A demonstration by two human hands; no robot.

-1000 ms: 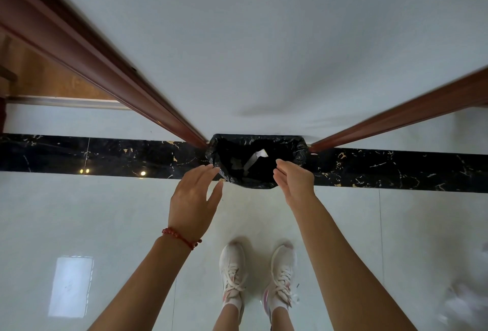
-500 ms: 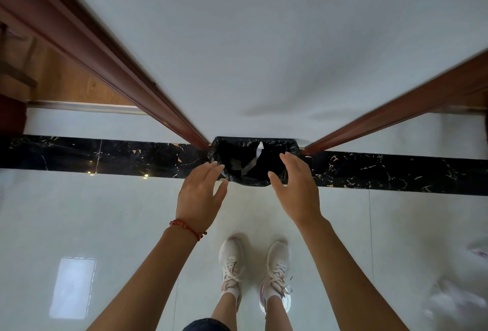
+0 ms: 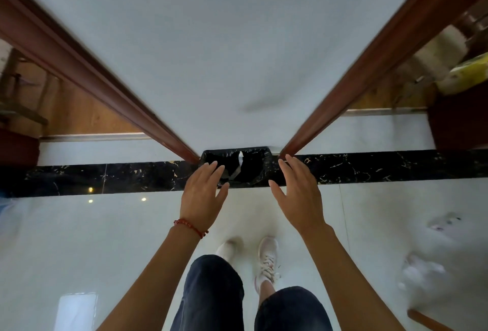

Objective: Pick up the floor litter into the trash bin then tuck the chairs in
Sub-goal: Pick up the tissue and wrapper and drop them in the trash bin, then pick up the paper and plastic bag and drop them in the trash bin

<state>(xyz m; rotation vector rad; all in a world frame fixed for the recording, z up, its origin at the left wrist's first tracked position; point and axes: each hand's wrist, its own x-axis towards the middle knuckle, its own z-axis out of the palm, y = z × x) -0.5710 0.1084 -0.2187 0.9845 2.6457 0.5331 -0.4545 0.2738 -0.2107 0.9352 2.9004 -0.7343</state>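
Observation:
A trash bin (image 3: 253,169) lined with a black bag stands on the floor against the white wall, between two door frames, with a white scrap inside it. My left hand (image 3: 202,197) hovers in front of the bin's left side, fingers straight and holding nothing. To the right of the bin my right hand (image 3: 297,194) is spread, also holding nothing. Blurred white crumpled litter (image 3: 420,276) lies on the pale floor at the lower right, with another pale piece (image 3: 442,225) above it.
Brown door frames (image 3: 126,98) run up on both sides of the wall. A black marble strip (image 3: 105,176) crosses the floor. A dark red furniture piece (image 3: 459,121) stands at the right doorway, a wooden leg tip (image 3: 425,320) shows at the bottom right.
My right hand has gone from pinched fingers over the bin to spread and moved right. Both hands have drawn back a little. The view has risen and I have stepped back.

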